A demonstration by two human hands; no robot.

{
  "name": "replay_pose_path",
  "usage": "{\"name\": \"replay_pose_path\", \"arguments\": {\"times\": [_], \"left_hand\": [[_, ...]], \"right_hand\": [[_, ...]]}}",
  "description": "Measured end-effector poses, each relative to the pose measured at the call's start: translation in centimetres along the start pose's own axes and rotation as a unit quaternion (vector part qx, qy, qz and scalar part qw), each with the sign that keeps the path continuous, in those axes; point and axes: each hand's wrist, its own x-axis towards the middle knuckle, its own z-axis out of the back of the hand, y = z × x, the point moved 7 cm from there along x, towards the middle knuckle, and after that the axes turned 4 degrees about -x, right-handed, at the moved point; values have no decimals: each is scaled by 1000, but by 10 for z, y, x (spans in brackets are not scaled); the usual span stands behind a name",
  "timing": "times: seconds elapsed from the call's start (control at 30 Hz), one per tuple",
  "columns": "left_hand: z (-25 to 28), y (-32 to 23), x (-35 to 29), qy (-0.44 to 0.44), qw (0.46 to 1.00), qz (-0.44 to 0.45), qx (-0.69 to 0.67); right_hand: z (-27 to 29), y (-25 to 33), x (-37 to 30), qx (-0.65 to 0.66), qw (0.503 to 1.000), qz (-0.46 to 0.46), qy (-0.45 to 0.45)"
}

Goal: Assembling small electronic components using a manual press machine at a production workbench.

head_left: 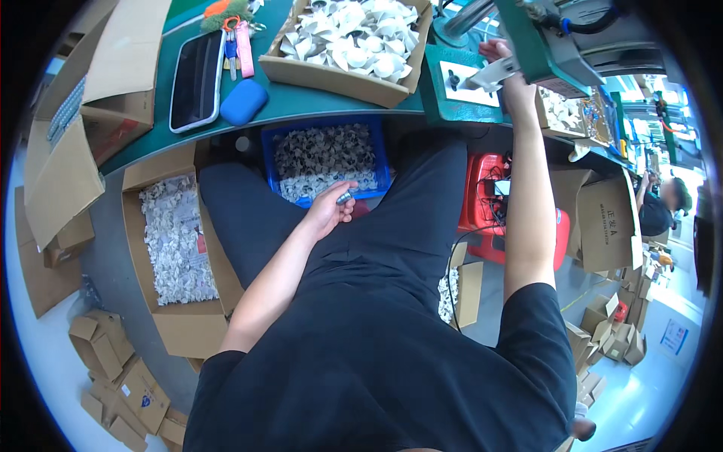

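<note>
The left hand (329, 211) holds a small metal part (344, 198) over the lap, just below a blue crate (325, 160) of pieces. The right hand (503, 62) reaches up, gripping a green press's metal lever (489, 74).

A dark-screened smartphone (197, 79) in a pale case lies on the green bench, up and left of the left hand's fingers (343, 197). A brown cardboard box (348, 47) of white pieces stands above them, a blue plastic crate (325, 162) just beside them, and an open carton (177, 248) to their left. A printed brown carton (606, 222) stands below and right of the right hand's fingers (497, 51).
</note>
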Motion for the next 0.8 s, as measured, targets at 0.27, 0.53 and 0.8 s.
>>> {"name": "replay_pose_path", "arguments": {"times": [0.27, 0.53, 0.8], "left_hand": [[17, 3, -1, -26, 1000, -17, -2], [15, 5, -2, -17, 1000, -20, -5], [4, 2, -3, -19, 999, -24, 26]], "right_hand": [[-7, 71, -82, 11, 988, 154, 21], [-15, 102, -131, -39, 943, 262, -201], [-89, 250, -109, -184, 894, 372, -167]]}}
